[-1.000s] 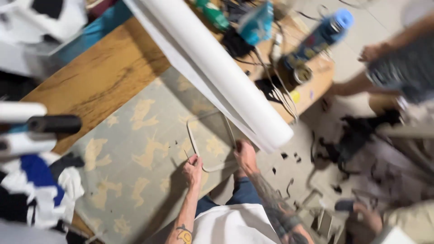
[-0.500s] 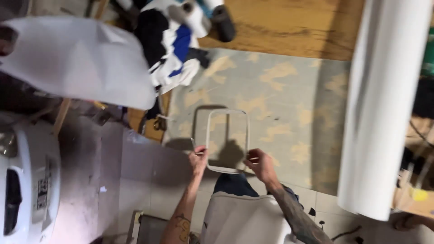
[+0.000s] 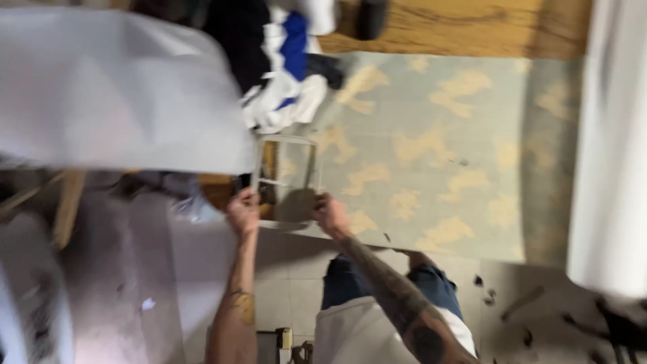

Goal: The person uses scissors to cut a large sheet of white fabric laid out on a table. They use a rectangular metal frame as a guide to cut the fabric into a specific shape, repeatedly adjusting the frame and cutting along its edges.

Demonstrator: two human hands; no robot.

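A white rectangular frame (image 3: 286,143) with rounded corners lies at the near left corner of a pale green cloth with tan patches (image 3: 438,135). My left hand (image 3: 243,207) grips the frame's near left corner. My right hand (image 3: 329,212) grips its near right corner. The picture is blurred by motion. Both forearms are tattooed.
A large white sheet (image 3: 114,94) hangs over the left side. A thick white roll (image 3: 613,155) runs down the right edge. Black, white and blue clothing (image 3: 283,61) is piled at the cloth's far left, on a wooden table (image 3: 458,27). Dark scraps litter the floor (image 3: 532,317).
The view has swung further left and closer. The frame has shifted to the cloth's left edge, with both hands still on its near corners.
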